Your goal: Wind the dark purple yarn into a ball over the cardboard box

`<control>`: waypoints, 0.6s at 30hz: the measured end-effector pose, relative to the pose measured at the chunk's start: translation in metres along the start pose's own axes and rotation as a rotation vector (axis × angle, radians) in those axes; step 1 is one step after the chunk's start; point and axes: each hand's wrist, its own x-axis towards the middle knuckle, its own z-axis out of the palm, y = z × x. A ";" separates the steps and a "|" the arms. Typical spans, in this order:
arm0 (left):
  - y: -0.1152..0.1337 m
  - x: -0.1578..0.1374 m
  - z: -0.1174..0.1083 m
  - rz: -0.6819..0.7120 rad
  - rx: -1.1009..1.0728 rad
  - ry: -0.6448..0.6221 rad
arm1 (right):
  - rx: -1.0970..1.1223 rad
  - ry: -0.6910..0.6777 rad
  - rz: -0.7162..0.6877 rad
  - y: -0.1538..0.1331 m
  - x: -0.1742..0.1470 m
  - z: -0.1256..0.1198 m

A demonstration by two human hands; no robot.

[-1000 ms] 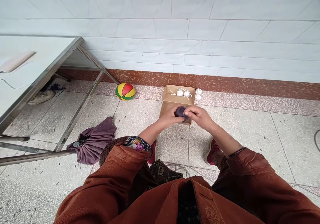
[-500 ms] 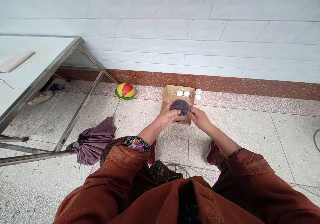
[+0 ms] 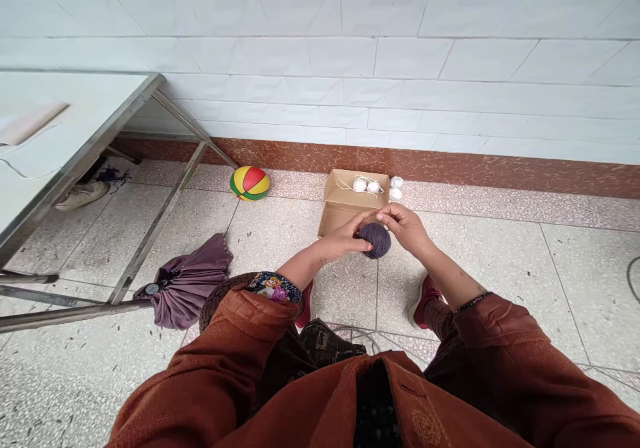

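A dark purple-grey ball of yarn (image 3: 377,240) is gripped in my left hand (image 3: 343,240), thumb across its near side and fingers behind it. Above the ball's upper right edge, the thumb and fingertips of my right hand (image 3: 407,228) are pinched together. Whatever is between those fingertips is too fine to make out. Below and behind the hands, an open cardboard box (image 3: 334,216) lies on the floor, partly covered by my left hand. On its raised far section sit two white yarn balls (image 3: 366,185) with a loose strand.
More small white balls (image 3: 396,188) lie right of the box. A yellow, red and green ball (image 3: 250,183) rests near the wall. To the left are a metal-framed table (image 3: 125,98) and a folded purple umbrella (image 3: 193,281) on the floor. My red shoes (image 3: 429,301) flank the middle.
The yarn ball has turned and shifted slightly right and nearer to me. My right hand has moved from the ball's right side up to its top edge.
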 end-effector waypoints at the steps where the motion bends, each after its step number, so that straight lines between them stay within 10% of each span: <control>1: 0.002 -0.002 0.002 0.005 -0.080 -0.035 | -0.001 0.004 0.021 0.004 0.000 0.001; 10: 0.011 -0.001 -0.001 0.041 -0.358 0.137 | -0.177 -0.114 0.036 0.020 -0.010 0.016; 18: 0.000 0.006 -0.011 0.028 0.207 0.486 | -0.043 -0.433 -0.160 -0.014 -0.016 0.016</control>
